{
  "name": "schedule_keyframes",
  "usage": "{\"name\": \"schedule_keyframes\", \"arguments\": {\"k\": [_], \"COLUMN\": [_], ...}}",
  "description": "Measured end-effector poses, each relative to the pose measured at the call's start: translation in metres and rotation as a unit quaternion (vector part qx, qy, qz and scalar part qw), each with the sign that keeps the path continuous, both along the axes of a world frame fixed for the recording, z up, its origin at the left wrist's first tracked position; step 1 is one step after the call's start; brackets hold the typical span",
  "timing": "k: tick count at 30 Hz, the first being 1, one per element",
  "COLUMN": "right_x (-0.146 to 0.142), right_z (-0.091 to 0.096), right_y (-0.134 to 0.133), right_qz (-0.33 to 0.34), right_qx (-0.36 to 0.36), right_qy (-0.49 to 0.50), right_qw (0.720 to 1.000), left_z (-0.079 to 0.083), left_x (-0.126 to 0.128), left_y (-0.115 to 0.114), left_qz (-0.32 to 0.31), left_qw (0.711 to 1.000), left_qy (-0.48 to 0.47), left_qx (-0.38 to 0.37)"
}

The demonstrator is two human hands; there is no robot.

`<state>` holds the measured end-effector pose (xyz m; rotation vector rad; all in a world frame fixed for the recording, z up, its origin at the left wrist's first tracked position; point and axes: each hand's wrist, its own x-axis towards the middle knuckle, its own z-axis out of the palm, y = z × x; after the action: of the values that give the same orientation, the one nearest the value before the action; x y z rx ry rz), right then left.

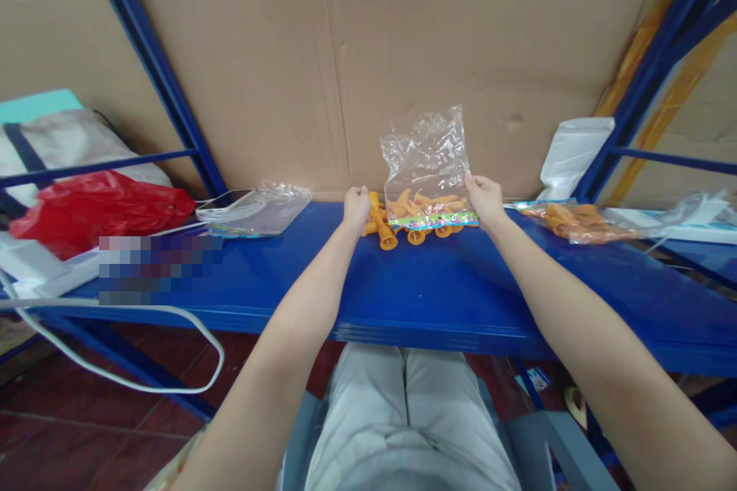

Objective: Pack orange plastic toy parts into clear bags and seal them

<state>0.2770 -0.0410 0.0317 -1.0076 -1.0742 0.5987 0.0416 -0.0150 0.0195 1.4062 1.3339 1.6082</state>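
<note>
A clear plastic bag (427, 157) stands up over the blue shelf, with a colourful printed strip (436, 222) along its lower edge. My right hand (484, 198) pinches the bag's right side between thumb and fingers. Orange plastic pieces with flared round ends (388, 239) lie in a pile behind and below the bag; some show through the film. Whether any are inside it, I cannot tell. My left hand (357, 207) is closed at the pile's left edge, beside an orange piece. What its fingers hold, if anything, is hidden.
On the blue shelf (403, 299), flat clear bags (276, 213) lie to the left and a filled bag of orange pieces (573, 221) to the right. A red plastic bag (104, 211) and white cable (216, 368) are far left. Cardboard (242, 77) closes off the back.
</note>
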Motion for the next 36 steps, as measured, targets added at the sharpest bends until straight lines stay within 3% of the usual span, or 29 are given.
{"name": "schedule_keyframes", "arguments": {"k": [3,6,9,21,28,32,36], "right_x": [-0.002,-0.009,-0.014,-0.008,0.004,0.01,0.003], "right_z": [0.0,0.0,0.001,0.002,-0.002,0.001,0.009], "right_y": [-0.004,-0.008,-0.011,-0.013,-0.005,-0.005,-0.018], "right_qz": [0.045,0.092,0.119,0.108,0.147,0.232,0.35], "right_qx": [-0.018,-0.032,-0.052,-0.075,-0.125,-0.137,-0.143], "right_qy": [-0.001,-0.01,-0.018,-0.081,-0.087,-0.021,0.021], "right_qw": [0.999,0.995,0.991,0.988,0.977,0.963,0.925], "left_z": [0.005,0.01,0.013,0.012,0.014,0.016,0.018], "left_x": [0.005,0.012,0.016,0.016,0.015,0.011,0.006], "left_y": [-0.012,-0.023,-0.027,-0.025,-0.027,-0.025,-0.023], "left_qz": [-0.042,-0.085,-0.076,-0.021,-0.041,0.006,0.07], "left_qw": [0.995,0.993,0.995,0.993,0.979,0.964,0.94], "left_qy": [-0.041,-0.032,-0.037,-0.101,-0.189,-0.262,-0.331], "left_qx": [-0.076,-0.071,-0.057,-0.056,-0.062,-0.043,-0.041]}}
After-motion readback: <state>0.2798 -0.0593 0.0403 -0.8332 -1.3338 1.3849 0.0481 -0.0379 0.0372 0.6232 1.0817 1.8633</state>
